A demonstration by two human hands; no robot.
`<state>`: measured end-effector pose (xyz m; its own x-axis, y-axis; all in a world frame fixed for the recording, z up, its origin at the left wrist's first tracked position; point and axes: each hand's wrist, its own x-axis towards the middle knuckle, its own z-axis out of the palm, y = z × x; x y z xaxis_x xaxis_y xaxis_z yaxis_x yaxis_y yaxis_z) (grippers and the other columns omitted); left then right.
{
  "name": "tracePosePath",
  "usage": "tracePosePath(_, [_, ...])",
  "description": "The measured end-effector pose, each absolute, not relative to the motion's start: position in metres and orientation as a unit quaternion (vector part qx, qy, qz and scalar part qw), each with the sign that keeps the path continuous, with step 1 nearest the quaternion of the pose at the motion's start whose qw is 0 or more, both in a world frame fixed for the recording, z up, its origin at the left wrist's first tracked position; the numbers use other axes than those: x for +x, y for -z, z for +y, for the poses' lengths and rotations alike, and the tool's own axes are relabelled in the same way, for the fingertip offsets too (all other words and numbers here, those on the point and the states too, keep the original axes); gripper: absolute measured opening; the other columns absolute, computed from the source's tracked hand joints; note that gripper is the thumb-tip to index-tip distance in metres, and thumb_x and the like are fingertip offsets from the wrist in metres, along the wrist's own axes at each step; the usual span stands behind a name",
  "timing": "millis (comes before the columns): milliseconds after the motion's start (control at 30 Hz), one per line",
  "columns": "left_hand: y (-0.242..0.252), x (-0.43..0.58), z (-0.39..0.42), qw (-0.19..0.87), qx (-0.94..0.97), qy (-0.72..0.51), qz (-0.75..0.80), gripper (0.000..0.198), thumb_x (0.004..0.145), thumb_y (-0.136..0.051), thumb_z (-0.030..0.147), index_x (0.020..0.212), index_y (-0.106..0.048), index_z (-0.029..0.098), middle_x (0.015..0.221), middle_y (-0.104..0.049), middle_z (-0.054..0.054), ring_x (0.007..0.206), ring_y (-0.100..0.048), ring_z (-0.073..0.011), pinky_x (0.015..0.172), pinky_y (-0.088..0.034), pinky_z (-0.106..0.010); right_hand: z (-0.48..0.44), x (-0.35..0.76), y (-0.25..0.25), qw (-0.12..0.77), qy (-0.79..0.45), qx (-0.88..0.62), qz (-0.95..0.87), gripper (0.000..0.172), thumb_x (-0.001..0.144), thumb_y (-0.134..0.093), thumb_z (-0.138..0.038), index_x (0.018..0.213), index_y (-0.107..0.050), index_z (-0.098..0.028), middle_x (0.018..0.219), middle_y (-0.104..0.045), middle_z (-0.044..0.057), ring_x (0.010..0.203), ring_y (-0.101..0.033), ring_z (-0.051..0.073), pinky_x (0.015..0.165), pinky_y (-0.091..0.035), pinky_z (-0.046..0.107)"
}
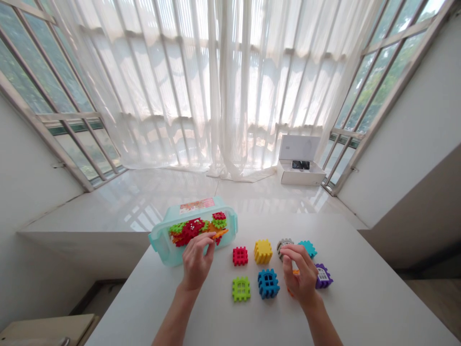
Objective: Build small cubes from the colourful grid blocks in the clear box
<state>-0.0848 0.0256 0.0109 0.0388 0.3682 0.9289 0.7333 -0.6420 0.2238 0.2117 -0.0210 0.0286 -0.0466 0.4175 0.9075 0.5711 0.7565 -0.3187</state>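
My left hand (196, 262) pinches a flat orange waffle piece (219, 234) at the edge of a pale teal plastic box (162, 245) filled with red, green and orange pieces. My right hand (300, 276) is curled over an orange block (292, 283) on the white table (360, 298), its fingers closed around it. Between and around the hands stand built cubes: red (240, 256), yellow (263, 251), lime green (241, 289), blue (268, 283), grey (284, 245), teal (308, 248) and purple (323, 276).
Beyond the table lies a glossy white floor by a curtained bay window. An open white box (300, 166) with a dark device inside sits on the floor at the right. A wooden surface (46, 329) shows at the lower left.
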Motion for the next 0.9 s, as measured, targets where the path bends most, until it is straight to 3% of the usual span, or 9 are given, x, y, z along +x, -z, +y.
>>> tracePosePath(133, [-0.007, -0.060, 0.015, 0.119, -0.754, 0.546, -0.344, 0.030, 0.086, -0.066, 0.002, 0.109, -0.063, 0.021, 0.101, -0.074, -0.007, 0.096, -0.072, -0.0185, 0.087, -0.057, -0.031, -0.024, 0.205, -0.029, 0.534, -0.049, -0.348, -0.769, 0.034, 0.093, -0.054, -0.010, 0.125, -0.060, -0.022, 0.090, -0.070, 0.005, 0.072, -0.065, 0.017, 0.068, -0.055, 0.031])
tracePosePath(333, [-0.002, -0.043, 0.004, 0.057, -0.797, 0.531, -0.283, 0.025, 0.086, -0.065, 0.001, 0.103, -0.065, 0.020, 0.101, -0.072, -0.008, 0.109, -0.069, -0.0217, 0.091, -0.057, -0.033, -0.030, 0.191, -0.033, 0.425, -0.223, -0.356, -0.802, 0.032, 0.099, -0.057, -0.026, 0.130, -0.063, -0.027, 0.100, -0.074, 0.005, 0.082, -0.069, 0.016, 0.078, -0.056, 0.028])
tracePosePath(433, [0.001, -0.035, -0.001, 0.026, -0.797, 0.538, -0.271, 0.023, 0.086, -0.065, 0.002, 0.100, -0.065, 0.020, 0.109, -0.070, -0.009, 0.116, -0.066, -0.0236, 0.094, -0.058, -0.036, -0.032, 0.184, -0.034, 0.428, -0.259, -0.359, -0.788, 0.028, 0.097, -0.060, -0.028, 0.124, -0.068, -0.027, 0.103, -0.075, 0.005, 0.085, -0.069, 0.016, 0.080, -0.056, 0.028])
tracePosePath(533, [0.005, -0.025, -0.004, -0.021, -0.775, 0.560, -0.291, 0.021, 0.087, -0.064, 0.005, 0.099, -0.067, 0.022, 0.130, -0.062, -0.012, 0.120, -0.063, -0.0252, 0.092, -0.059, -0.037, -0.032, 0.179, -0.032, 0.467, -0.279, -0.370, -0.753, 0.022, 0.096, -0.061, -0.029, 0.115, -0.072, -0.025, 0.102, -0.074, 0.006, 0.078, -0.068, 0.015, 0.074, -0.057, 0.027])
tracePosePath(633, [0.005, -0.016, -0.005, -0.154, -0.727, 0.582, -0.331, 0.023, 0.092, -0.062, 0.014, 0.112, -0.066, 0.024, 0.134, -0.062, -0.013, 0.106, -0.071, -0.0220, 0.082, -0.063, -0.033, -0.031, 0.179, -0.031, 0.508, -0.287, -0.387, -0.714, 0.017, 0.096, -0.061, -0.029, 0.105, -0.075, -0.024, 0.101, -0.074, 0.007, 0.081, -0.070, 0.017, 0.070, -0.057, 0.026])
tracePosePath(733, [-0.002, -0.011, -0.005, -0.364, -0.622, 0.580, -0.380, 0.031, 0.096, -0.058, 0.031, 0.126, -0.060, 0.024, 0.111, -0.073, -0.010, 0.081, -0.075, -0.0177, 0.071, -0.064, -0.030, -0.029, 0.182, -0.031, 0.518, -0.281, -0.405, -0.699, 0.018, 0.096, -0.061, -0.029, 0.103, -0.076, -0.023, 0.104, -0.075, 0.008, 0.088, -0.071, 0.019, 0.071, -0.058, 0.026])
tracePosePath(800, [-0.008, -0.010, -0.004, -0.476, -0.556, 0.562, -0.387, 0.038, 0.094, -0.060, 0.041, 0.126, -0.059, 0.021, 0.097, -0.075, -0.008, 0.075, -0.074, -0.0176, 0.069, -0.063, -0.031, -0.028, 0.183, -0.030, 0.512, -0.278, -0.412, -0.701, 0.019, 0.096, -0.061, -0.029, 0.104, -0.076, -0.023, 0.105, -0.075, 0.008, 0.088, -0.071, 0.020, 0.071, -0.058, 0.027])
tracePosePath(900, [-0.016, -0.012, -0.003, -0.555, -0.514, 0.537, -0.374, 0.044, 0.083, -0.074, 0.044, 0.116, -0.064, 0.016, 0.085, -0.075, -0.005, 0.070, -0.072, -0.0171, 0.067, -0.061, -0.030, -0.028, 0.182, -0.029, 0.502, -0.275, -0.414, -0.708, 0.019, 0.095, -0.061, -0.029, 0.105, -0.076, -0.023, 0.103, -0.075, 0.009, 0.086, -0.071, 0.019, 0.069, -0.059, 0.027])
